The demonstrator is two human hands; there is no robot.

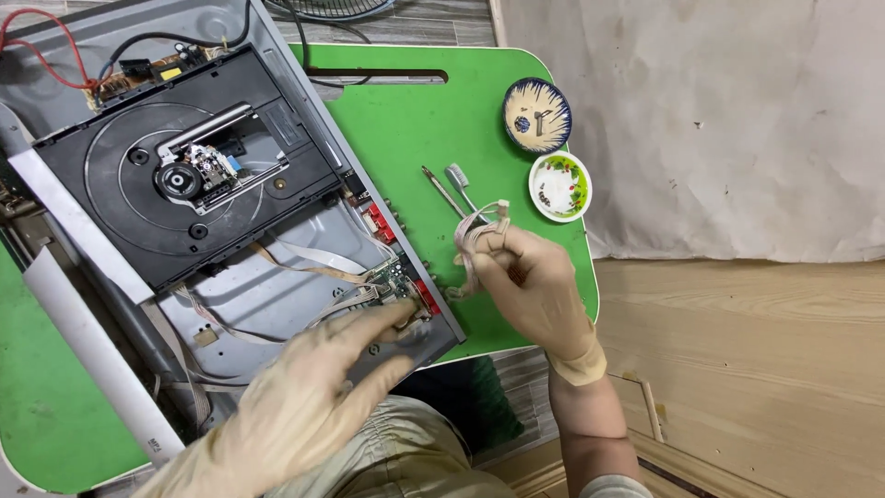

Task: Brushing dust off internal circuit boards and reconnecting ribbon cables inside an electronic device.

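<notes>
The green table carries everything here, and the open disc player, its lid off, lies across the table's left part with 1 corner jutting over the near edge. Inside the player, the black disc tray fills the far half, and a small circuit board sits in the near right corner of the chassis, with flat ribbon cables running to it from under the tray. The left hand, in a pale glove, rests flat on the player's near corner, fingers stretched out and gripping nothing, the forefinger tip touching the chassis just beside the circuit board. The right hand, also gloved, hovers just right of the player and is pinched shut on a loose cable bundle that loops up over its fingers. Further right of the player stand 2 small dishes, a blue-rimmed dish and a green-rimmed dish. Between the player and the dishes lies a screwdriver.
</notes>
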